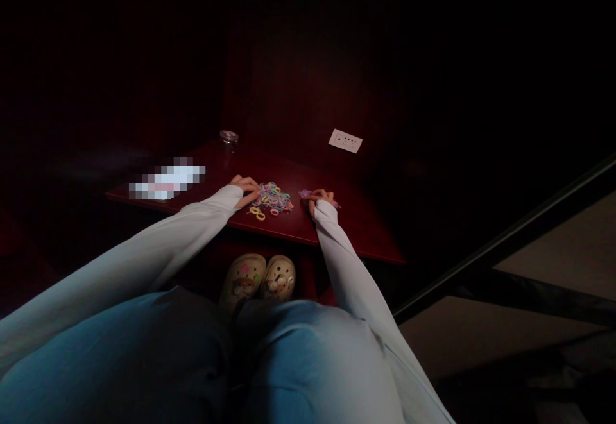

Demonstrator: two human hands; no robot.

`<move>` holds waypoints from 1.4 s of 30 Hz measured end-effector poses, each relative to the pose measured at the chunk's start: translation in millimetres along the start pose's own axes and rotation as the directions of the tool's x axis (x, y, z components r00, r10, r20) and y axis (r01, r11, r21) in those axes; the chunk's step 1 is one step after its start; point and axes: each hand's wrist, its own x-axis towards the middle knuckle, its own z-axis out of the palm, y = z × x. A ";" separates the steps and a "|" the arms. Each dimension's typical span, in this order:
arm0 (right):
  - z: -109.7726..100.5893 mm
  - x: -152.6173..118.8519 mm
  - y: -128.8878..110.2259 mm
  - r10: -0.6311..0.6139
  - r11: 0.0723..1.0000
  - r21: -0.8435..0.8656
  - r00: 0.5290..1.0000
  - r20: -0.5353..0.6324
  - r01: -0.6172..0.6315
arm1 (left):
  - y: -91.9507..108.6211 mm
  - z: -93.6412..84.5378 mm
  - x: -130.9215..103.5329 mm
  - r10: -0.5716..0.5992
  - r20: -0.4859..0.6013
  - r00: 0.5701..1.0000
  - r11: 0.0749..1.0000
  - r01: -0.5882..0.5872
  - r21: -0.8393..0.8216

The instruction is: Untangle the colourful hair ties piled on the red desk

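Note:
A loose pile of small multicoloured hair ties [273, 195] lies on the dark red table [289, 232], close to its front edge. From the left, my left hand [245, 188] reaches into the pile's side, thumb and fingers brought together on hair ties there; the very tips are hard to see. A separate bunch of purple hair ties [304, 194] lies to the right of the pile. My right hand [321, 197] is bent over it with fingers closed on some of these ties, partly hiding them. Two yellow hair ties [257, 213] sit at the pile's front.
A clear jar with a lid [229, 136] stands at the table's back left. Near the left end lies a bright, pixelated flat object [166, 179]. A white socket plate [345, 141] is on the back wall. Beige clogs [279, 278] show below the table edge.

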 end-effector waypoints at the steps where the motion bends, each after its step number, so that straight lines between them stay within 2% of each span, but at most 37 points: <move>1: -1.3 -0.2 -0.1 0.000 1.000 -0.001 1.000 -0.009 0.000 | 0.1 -0.1 0.1 0.000 0.004 1.000 1.000 0.000 0.000; 5: -7.2 -1.2 0.4 0.048 0.999 0.021 0.997 -0.063 -0.047 | 2.0 -0.8 -0.7 0.004 -0.005 1.000 1.000 -0.004 0.003; 14: 1.3 0.8 5.3 0.100 0.995 0.002 0.994 -0.052 -0.100 | -1.1 1.1 0.4 -0.010 -0.004 1.000 1.000 0.010 -0.002; 23: -4.1 -3.6 -1.8 -0.004 1.000 -0.018 1.000 -0.018 0.004 | 4.0 -1.4 -1.8 -0.018 0.003 1.000 1.000 0.018 -0.006; 28: -5.0 -4.8 -8.3 -0.002 0.999 -0.053 1.000 0.010 0.003 | 2.6 -1.5 -2.0 -0.016 0.007 1.000 1.000 0.016 0.000; 30: -10.3 -5.5 -11.4 0.035 0.998 -0.059 0.999 -0.028 -0.037 | 0.9 -1.3 -1.7 -0.012 0.010 1.000 1.000 0.012 0.002; 33: -19.6 -6.5 -15.1 0.202 0.974 -0.076 0.971 -0.130 -0.212 | -2.0 -0.9 -0.5 -0.004 0.014 1.000 1.000 0.004 0.011; 36: -23.9 -7.4 -18.3 0.304 0.942 -0.104 0.942 -0.145 -0.319 | -4.1 -1.3 1.2 -0.003 0.028 1.000 1.000 0.003 0.030; 38: -21.9 -8.4 -22.4 0.254 0.952 -0.147 0.962 -0.104 -0.268 | -4.6 -1.9 2.0 -0.006 0.040 0.999 0.999 0.004 0.035; 42: -11.1 -11.3 -38.6 0.025 0.978 -0.208 1.000 0.000 -0.025 | -4.3 -2.9 1.6 0.009 0.053 0.999 1.000 -0.010 0.019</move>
